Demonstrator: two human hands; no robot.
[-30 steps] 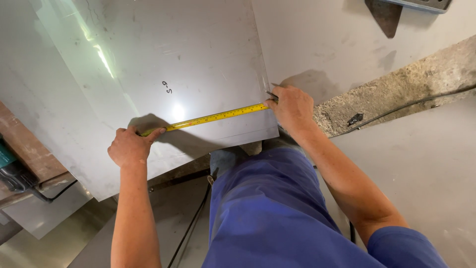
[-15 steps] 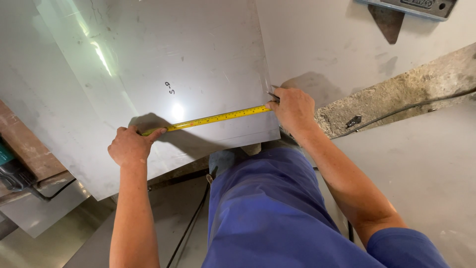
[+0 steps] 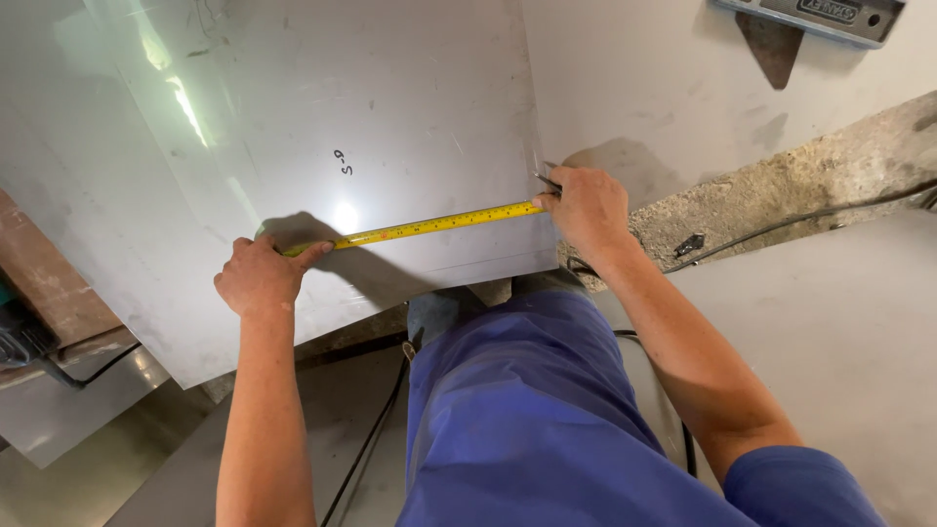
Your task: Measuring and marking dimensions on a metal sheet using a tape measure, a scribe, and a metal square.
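Observation:
A large shiny steel sheet (image 3: 293, 117) lies flat in front of me. A yellow tape measure (image 3: 429, 224) stretches across its near part, from left to right. My left hand (image 3: 262, 275) presses the tape's case end down on the sheet. My right hand (image 3: 584, 207) holds the tape's far end at the sheet's right edge, together with a thin dark pointed tool (image 3: 547, 181) whose tip touches the edge. Small handwritten marks sit on the sheet above the tape.
My blue-trousered knee (image 3: 527, 390) is below the sheet. A black cable (image 3: 800, 222) runs over the rough concrete strip at the right. More sheet metal (image 3: 59, 420) and a dark tool (image 3: 20, 337) lie at the lower left. A metal bracket (image 3: 810, 20) shows top right.
Both hands and the tape stay in the same place on the sheet. Only my view has shifted slightly.

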